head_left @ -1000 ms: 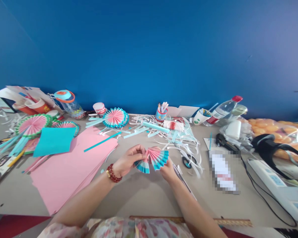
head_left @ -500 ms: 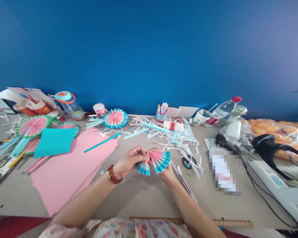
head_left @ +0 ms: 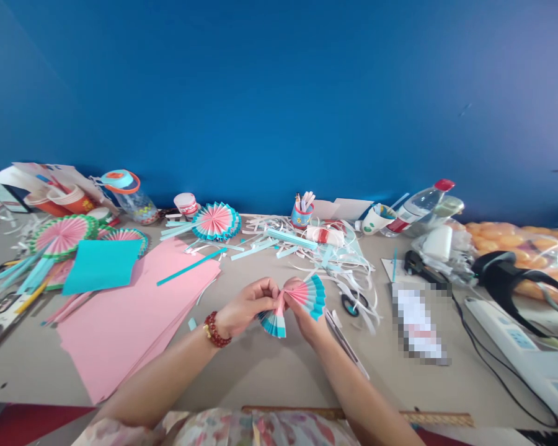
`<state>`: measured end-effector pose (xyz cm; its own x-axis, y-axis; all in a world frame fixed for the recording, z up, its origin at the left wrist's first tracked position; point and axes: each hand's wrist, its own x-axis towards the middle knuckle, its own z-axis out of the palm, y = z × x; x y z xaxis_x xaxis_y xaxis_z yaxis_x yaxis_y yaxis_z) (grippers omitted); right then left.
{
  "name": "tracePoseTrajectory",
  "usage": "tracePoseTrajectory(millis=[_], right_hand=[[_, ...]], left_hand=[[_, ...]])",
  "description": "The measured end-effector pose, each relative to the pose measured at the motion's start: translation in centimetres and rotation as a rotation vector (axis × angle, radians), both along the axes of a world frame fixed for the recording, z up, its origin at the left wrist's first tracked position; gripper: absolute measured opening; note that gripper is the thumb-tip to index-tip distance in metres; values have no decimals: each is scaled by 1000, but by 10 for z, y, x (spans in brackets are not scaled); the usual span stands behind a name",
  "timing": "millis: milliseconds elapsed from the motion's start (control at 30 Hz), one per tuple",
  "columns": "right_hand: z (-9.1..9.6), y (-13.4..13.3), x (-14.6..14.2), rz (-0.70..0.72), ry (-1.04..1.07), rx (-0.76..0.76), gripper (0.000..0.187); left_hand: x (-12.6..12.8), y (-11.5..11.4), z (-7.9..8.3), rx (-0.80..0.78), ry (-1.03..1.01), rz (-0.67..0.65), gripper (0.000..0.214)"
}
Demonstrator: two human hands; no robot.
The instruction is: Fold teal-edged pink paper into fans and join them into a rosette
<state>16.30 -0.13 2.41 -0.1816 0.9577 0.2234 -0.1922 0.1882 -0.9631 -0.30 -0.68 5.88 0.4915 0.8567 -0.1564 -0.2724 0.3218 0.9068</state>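
A pleated pink paper fan with teal and white edges (head_left: pixel 302 297) is held over the table's middle. My left hand (head_left: pixel 246 305), with a red bead bracelet at the wrist, pinches the fan's folded centre from the left. My right hand (head_left: pixel 307 321) grips it from below and to the right, its fingers partly hidden behind the pleats. One half of the fan spreads up and right, a smaller part hangs down between my hands.
Pink sheets (head_left: pixel 134 310) and a teal sheet (head_left: pixel 100 265) lie left. Finished rosettes (head_left: pixel 216 220) (head_left: pixel 62 234) sit behind. Paper strips (head_left: pixel 316 248), a pen cup (head_left: pixel 301 214), a mug (head_left: pixel 376 218), a bottle (head_left: pixel 418 203), a power strip (head_left: pixel 521 347) and a wooden ruler (head_left: pixel 428 416) lie around.
The fan has turned and shifted a little right; its upper half now spreads higher and the lower part has narrowed. Both hands closed in on its centre.
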Motion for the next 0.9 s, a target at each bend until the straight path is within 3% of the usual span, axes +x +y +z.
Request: tracePoseTrajectory(millis=[67,233,300,667,900], right_hand=[[2,0,0,6,-7,10,17],[0,-2,2,-44,-86,62,18],[-3,-3,3,-80,-115,66,19],[-22,-2,5,-156,-122,-87,24],[-23,-3,3,-201,-185,-38,21]], left_hand=[[-2,1,1,80,113,22,23],[-5,-1,7,472,540,130,20],[-4,-3,8,536,614,169,21],[-3,-3,3,454,556,197,23],[1,-3,-7,461,557,233,20]])
